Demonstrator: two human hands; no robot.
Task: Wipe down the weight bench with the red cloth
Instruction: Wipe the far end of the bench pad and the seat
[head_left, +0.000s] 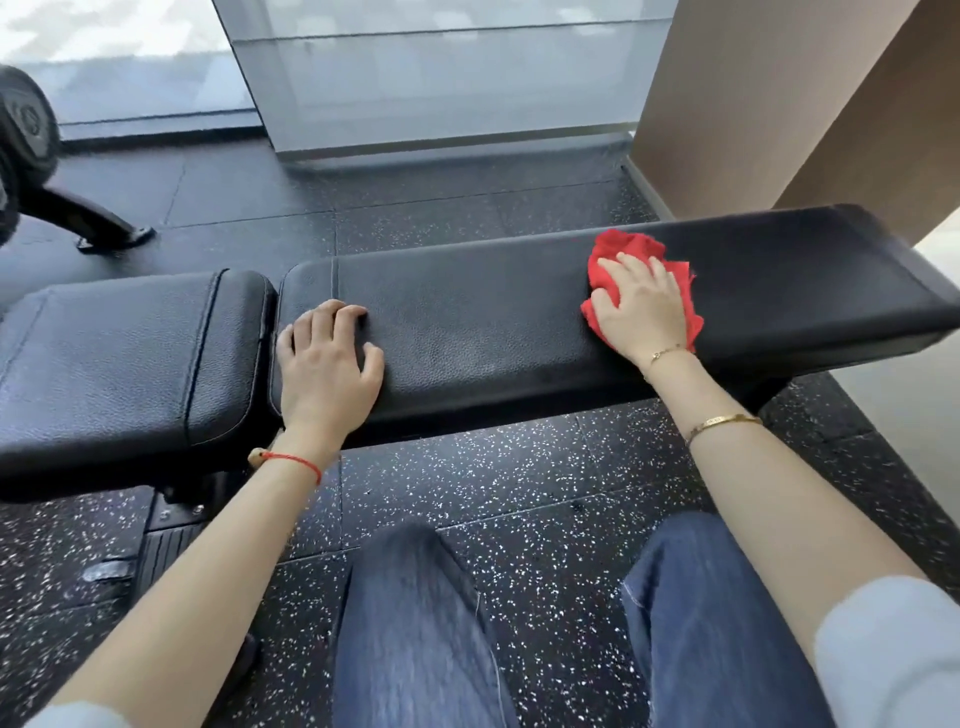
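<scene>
A black padded weight bench (467, 322) runs across the view from left to right. Its surface is split into a shorter seat pad (130, 353) on the left and a long back pad (519, 312) on the right, with a narrow gap between them. The leather-look covering has a fine grain and pale stitching along the edges.

The right hand (641, 306) lies flat on the red cloth (623, 249), towards the far right part of the long pad. Its fingers (636, 265) are spread and press the cloth against the surface; crumpled red fabric shows beyond the fingertips and along both sides of the hand. A thin chain bracelet sits at that wrist and a gold bangle (722, 423) further up the forearm.

The left hand (324, 364) rests on the near left end of the long pad, just beside the gap. Its fingers (343, 314) are curled loosely and hold nothing. A red string bracelet (291, 460) circles the left wrist.

Under the bench is dark rubber floor (519, 499) flecked with white, laid in large tiles. The person's knees in blue jeans (415, 623) show at the bottom. Behind the bench stands a frosted glass panel (441, 78), with a brown wall (779, 104) to its right. At the far left, a black metal foot (104, 223) of other gym equipment rests on the floor.
</scene>
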